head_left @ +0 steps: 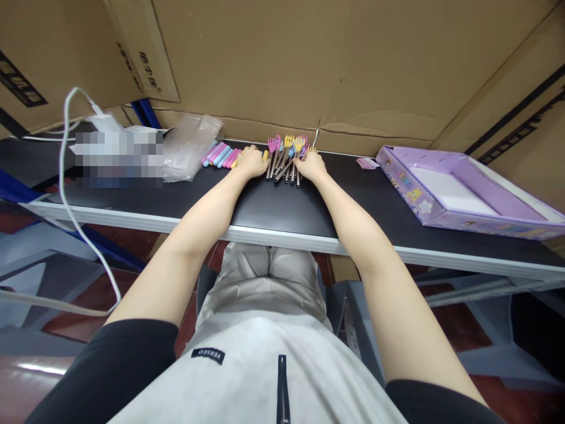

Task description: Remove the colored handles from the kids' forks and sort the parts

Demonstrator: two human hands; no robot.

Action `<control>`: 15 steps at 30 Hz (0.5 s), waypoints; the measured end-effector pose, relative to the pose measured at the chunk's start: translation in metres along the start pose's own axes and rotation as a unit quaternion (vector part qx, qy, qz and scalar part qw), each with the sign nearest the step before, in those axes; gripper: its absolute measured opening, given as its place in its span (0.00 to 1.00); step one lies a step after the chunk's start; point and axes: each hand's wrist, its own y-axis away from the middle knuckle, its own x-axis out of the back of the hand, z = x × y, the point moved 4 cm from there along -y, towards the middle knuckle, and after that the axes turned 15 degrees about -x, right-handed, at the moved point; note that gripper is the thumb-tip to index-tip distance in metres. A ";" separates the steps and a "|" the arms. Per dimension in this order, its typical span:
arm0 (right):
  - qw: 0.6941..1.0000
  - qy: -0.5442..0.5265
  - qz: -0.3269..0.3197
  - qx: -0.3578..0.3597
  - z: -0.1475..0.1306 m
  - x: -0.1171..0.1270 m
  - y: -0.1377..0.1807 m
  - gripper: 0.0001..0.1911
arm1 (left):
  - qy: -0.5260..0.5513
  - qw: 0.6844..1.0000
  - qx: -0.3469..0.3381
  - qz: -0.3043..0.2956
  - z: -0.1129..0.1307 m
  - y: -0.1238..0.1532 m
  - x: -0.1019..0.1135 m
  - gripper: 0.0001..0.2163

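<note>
My left hand (252,162) lies curled over the right end of a row of pink, blue and yellow plastic handles (223,155). A yellow end shows beside its thumb. Just right of it is a loose pile of small back scratchers (286,162), with coloured claw heads at the far side and metal shafts towards me. My right hand (312,166) closes around the right edge of this pile, its thumb against the shafts. Yellow prongs stick out past its fingers. Both hands' fingertips are partly hidden.
A purple open box (441,218) stands on the right of the black table (282,206), near a small pink card (367,164). Clear plastic bags (189,147) lie left of the handles. A white cable (66,176) hangs over the left front edge. Cardboard walls (282,65) enclose the back.
</note>
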 end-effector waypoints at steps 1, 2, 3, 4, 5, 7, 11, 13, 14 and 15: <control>1.000 -0.004 -0.002 0.000 0.001 0.000 0.000 0.17 | 0.001 1.000 0.004 0.001 0.000 0.000 0.000 0.25; 1.000 -0.009 -0.004 0.002 0.001 0.000 -0.001 0.16 | 0.004 1.000 0.011 0.001 0.000 -0.001 0.000 0.25; 1.000 -0.018 -0.005 0.006 0.002 0.000 -0.001 0.16 | 0.008 1.000 0.020 0.001 0.000 -0.001 -0.001 0.25; 1.000 -0.028 -0.004 0.010 0.003 0.000 -0.002 0.15 | 0.012 0.999 0.031 0.000 0.000 -0.002 -0.001 0.25; 0.999 -0.040 -0.004 0.014 0.004 0.000 -0.003 0.14 | 0.016 0.999 0.041 -0.001 0.000 -0.002 -0.001 0.25; 0.998 -0.066 -0.004 0.017 0.006 -0.002 -0.006 0.12 | 0.021 0.998 0.054 -0.007 0.001 -0.002 0.000 0.26; 0.991 -0.132 0.004 0.009 0.009 -0.006 -0.014 0.07 | 0.021 0.998 0.056 -0.008 0.004 -0.001 0.002 0.27; 0.984 -0.178 0.009 0.001 0.010 -0.007 -0.019 0.12 | 0.026 0.998 0.061 0.012 0.005 -0.001 0.004 0.26; 0.978 -0.206 0.010 -0.005 0.010 -0.007 -0.021 0.14 | 0.032 0.997 0.064 0.024 0.005 0.000 0.005 0.26; 0.971 -0.240 0.012 -0.010 0.011 -0.006 -0.024 0.17 | 0.038 0.996 0.067 0.037 0.005 0.000 0.006 0.25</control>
